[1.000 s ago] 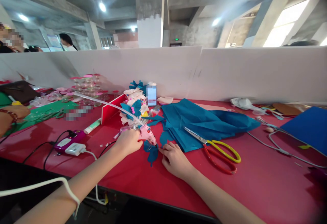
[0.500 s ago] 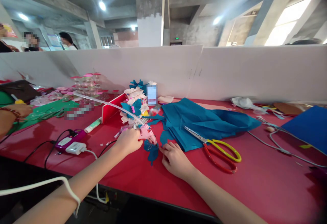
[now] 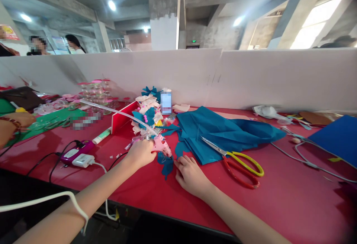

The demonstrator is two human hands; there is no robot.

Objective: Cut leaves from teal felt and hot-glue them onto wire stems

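A co-worker's hand (image 3: 25,120) is cut off by the left edge. The left hand (image 3: 141,153) is closed round a pink glue gun (image 3: 161,146), hiding its handle. The gun partly covers a small blue cut-out (image 3: 167,170) on the red table (image 3: 290,199). The right hand's (image 3: 192,174) fingers are bent beside it; whether they pinch it cannot be told.

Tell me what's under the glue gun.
A blue cutout shows under the glue gun, on the table. Whatever part the glue gun covers can't be seen.
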